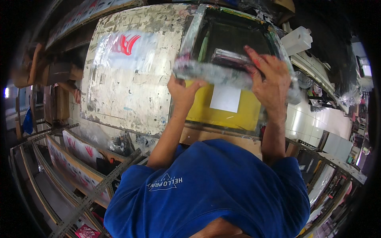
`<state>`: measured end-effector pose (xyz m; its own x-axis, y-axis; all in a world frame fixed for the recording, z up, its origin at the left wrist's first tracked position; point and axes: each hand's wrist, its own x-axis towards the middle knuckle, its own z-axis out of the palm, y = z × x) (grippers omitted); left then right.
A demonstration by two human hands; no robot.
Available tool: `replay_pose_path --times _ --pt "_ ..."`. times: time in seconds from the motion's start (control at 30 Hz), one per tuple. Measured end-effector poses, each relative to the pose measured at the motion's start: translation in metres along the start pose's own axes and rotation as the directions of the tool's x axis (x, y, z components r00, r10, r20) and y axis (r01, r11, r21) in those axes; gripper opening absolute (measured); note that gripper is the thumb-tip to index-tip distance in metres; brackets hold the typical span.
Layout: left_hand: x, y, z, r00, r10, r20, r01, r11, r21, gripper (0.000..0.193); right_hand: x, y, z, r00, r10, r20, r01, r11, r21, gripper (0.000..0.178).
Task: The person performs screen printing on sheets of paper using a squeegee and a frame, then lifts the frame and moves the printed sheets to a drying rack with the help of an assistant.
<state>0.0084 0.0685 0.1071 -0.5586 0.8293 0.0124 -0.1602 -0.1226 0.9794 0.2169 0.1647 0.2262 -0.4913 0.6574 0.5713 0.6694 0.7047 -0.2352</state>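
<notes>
A screen-printing frame with a dark mesh is raised at its near edge, which is smeared by motion. My left hand is closed at the near left corner of this frame. Inside the frame lies a squeegee with a pale, shiny handle. My right hand, its fingertips stained red, reaches over the near right side, thumb and forefinger spread around the squeegee's right end; whether they touch it I cannot tell. Below the frame, a white sheet of paper rests on a yellow board.
Left of the frame, a clear sheet with a red print lies on a paint-spotted white table. Metal racks with printed sheets stand at lower left. A white plastic container is at right. Another person's arm shows far left.
</notes>
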Motion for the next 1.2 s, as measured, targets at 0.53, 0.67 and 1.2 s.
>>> replay_pose_path --times 0.53,0.67,1.2 --pt "-0.047 -0.099 -0.068 0.95 0.276 0.145 -0.278 0.543 0.792 0.075 -0.093 0.048 0.157 0.922 0.171 0.347 -0.165 0.985 -0.047 0.07" --pt "-0.049 -0.095 -0.066 0.958 0.249 0.143 -0.265 0.575 0.774 0.073 -0.044 0.103 0.192 0.964 0.15 0.219 -0.132 0.987 -0.097 0.074" --pt "-0.05 -0.101 -0.069 0.947 0.278 0.163 -0.301 0.579 0.758 0.076 0.097 0.232 0.251 0.986 0.053 0.157 -0.052 0.999 -0.011 0.052"
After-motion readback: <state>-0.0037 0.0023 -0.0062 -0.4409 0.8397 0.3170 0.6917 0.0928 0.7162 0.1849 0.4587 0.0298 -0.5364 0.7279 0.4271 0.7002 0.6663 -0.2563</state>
